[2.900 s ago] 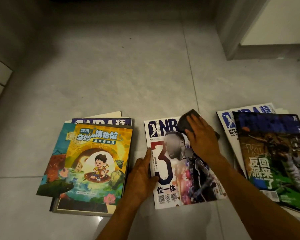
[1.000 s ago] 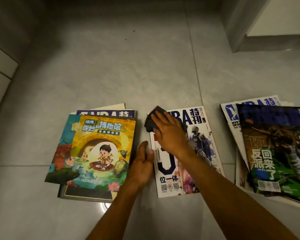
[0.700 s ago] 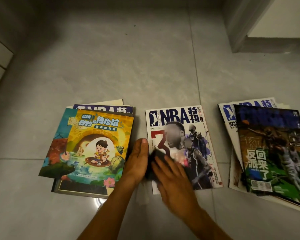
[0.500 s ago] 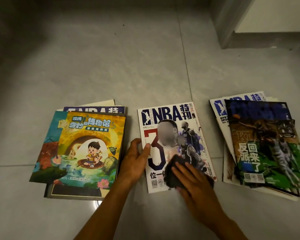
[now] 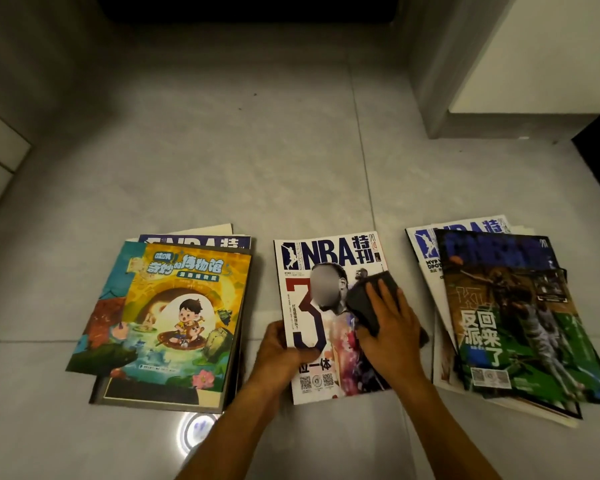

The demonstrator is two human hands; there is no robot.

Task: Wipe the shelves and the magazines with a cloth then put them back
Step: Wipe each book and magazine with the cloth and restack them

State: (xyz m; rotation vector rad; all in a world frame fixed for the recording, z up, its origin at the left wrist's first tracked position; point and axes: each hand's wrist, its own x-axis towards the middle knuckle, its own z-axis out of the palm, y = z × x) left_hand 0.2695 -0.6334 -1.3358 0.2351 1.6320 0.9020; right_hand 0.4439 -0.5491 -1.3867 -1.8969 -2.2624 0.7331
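Nearest the viewer, two bare forearms reach out over the tiled floor (image 5: 222,140), where a round ceiling light is mirrored just near of the left-hand pile. The left hand (image 5: 280,348) grips the near left edge of the NBA magazine (image 5: 321,327), its fingers curled over the spine side with the thumb on the cover; this looks meant to pin the thin magazine so it does not slide under the rubbing. The right hand (image 5: 390,323) lies flat with its fingers straight and spread, pressing a dark cloth (image 5: 368,299) onto the right half of the cover, at about mid-height, so the wiping of this magazine seems to be under way. The NBA magazine lies face up on the floor between the two piles, its long axis running near to far with a slight lean, title at the far end and the QR codes at the near edge. To its left is a stack topped by a children's picture book (image 5: 187,313) with a boy in a boat, an NBA issue peeking out at the far edge beneath it. To the right a looser, fanned pile of basketball magazines (image 5: 513,320) overlaps untidily. Farther off, right of centre, stands a pale cabinet base (image 5: 520,57); no shelves are clearly in view.
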